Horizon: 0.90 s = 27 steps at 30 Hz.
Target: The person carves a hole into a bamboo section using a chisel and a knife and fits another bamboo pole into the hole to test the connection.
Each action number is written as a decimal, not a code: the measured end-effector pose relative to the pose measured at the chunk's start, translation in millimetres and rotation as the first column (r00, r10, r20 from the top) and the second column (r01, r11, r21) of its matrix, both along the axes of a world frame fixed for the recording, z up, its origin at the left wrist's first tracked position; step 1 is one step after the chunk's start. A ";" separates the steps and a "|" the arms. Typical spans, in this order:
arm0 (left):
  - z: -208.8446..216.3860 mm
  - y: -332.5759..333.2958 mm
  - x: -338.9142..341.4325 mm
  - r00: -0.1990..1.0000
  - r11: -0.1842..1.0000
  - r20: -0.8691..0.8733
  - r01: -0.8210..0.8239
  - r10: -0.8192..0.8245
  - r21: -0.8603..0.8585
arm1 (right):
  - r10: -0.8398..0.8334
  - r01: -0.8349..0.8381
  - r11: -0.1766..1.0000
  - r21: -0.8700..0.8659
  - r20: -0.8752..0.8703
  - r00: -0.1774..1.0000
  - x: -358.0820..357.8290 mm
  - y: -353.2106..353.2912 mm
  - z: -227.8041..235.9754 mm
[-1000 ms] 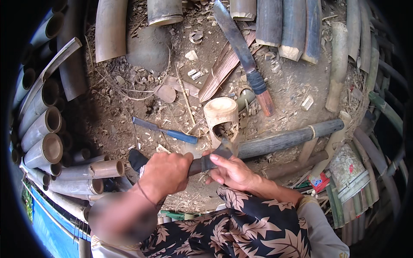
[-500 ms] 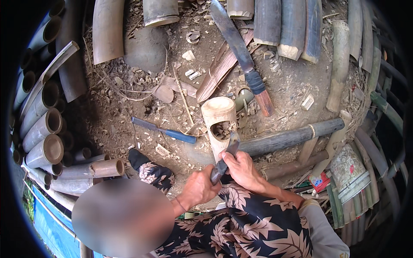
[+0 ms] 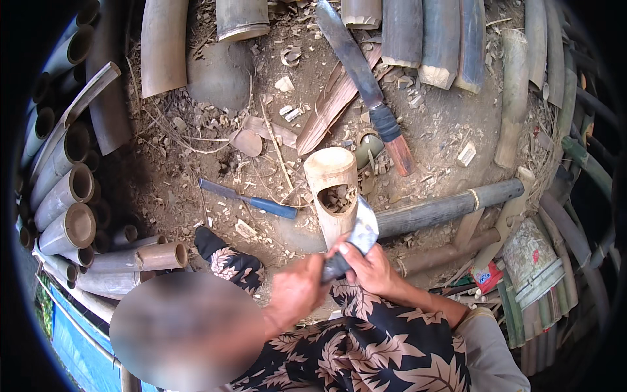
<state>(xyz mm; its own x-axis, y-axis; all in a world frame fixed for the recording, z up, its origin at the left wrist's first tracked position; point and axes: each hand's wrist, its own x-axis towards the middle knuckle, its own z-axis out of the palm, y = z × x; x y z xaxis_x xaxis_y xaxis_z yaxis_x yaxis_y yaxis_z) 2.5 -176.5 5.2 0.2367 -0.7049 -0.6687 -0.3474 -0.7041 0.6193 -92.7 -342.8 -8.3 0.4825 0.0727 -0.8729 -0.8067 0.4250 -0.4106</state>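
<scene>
Left grip [image 3: 299, 282] fisted on knife handle [image 3: 335, 268]; right grip [image 3: 371, 268] pinching blade [image 3: 364, 230] (slanting forward).

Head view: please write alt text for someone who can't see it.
A person's left hand grips the dark handle of a broad metal blade, the right hand holding nearer its tip, beside a pale bamboo piece with a side hole. A long knife and blue-handled tool lie on chip-strewn earth.

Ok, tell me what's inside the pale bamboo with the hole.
Loose chips show inside the pale bamboo; the rest of the hollow is covered and can't be seen.
</scene>
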 end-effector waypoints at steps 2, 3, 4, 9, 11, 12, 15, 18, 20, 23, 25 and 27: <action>11.4 1.7 46.3 0.953 0.965 0.155 0.258 -0.261 0.038 | -0.348 0.359 0.860 0.362 -0.099 0.932 -1.4 18.3 -20.3; 16.8 -2.3 66.6 0.903 0.922 0.191 0.367 -0.385 0.125 | -0.480 0.505 0.697 0.509 -0.192 0.856 3.4 27.3 -28.3; 21.8 -9.0 89.1 0.880 0.887 0.137 0.434 -0.454 0.158 | -0.477 0.540 0.591 0.600 -0.280 0.833 13.4 32.7 -29.0; 6.5 -45.1 141.4 0.779 0.751 -0.188 0.627 -0.598 0.208 | -0.497 0.563 0.548 0.618 -0.302 0.814 20.1 26.5 -31.1; 0.0 -35.6 135.7 0.807 0.794 -0.235 0.583 -0.542 0.169 | -0.458 0.541 0.602 0.587 -0.301 0.836 17.5 24.2 -29.8; -4.2 -31.4 131.0 0.816 0.814 -0.259 0.562 -0.516 0.149 | -0.429 0.518 0.665 0.538 -0.293 0.854 18.1 21.9 -26.8; -9.3 -12.8 103.8 0.874 0.883 -0.292 0.443 -0.388 0.155 | -0.295 0.374 0.837 0.399 -0.248 0.923 21.3 12.7 -15.7; -6.5 5.2 54.0 0.938 0.959 -0.289 0.240 -0.189 0.152 | -0.062 0.118 0.957 0.264 -0.210 0.976 16.4 -0.4 -5.0; -6.2 11.8 14.9 0.970 0.991 -0.236 0.092 -0.066 0.102 | 0.049 -0.020 0.991 0.133 -0.219 0.974 14.7 -7.3 9.1; 1.4 3.7 15.9 0.995 0.994 -0.027 0.090 -0.092 -0.066 | -0.094 0.117 0.984 0.132 -0.163 0.982 -5.3 -3.2 12.6; 5.3 -2.5 44.1 0.982 0.981 0.081 0.178 -0.172 -0.072 | -0.268 0.282 0.928 0.242 -0.090 0.959 -1.7 -1.8 1.8; 14.9 -8.7 76.7 0.960 0.959 0.049 0.270 -0.275 0.082 | -0.371 0.403 0.803 0.440 -0.160 0.915 5.3 10.7 -15.1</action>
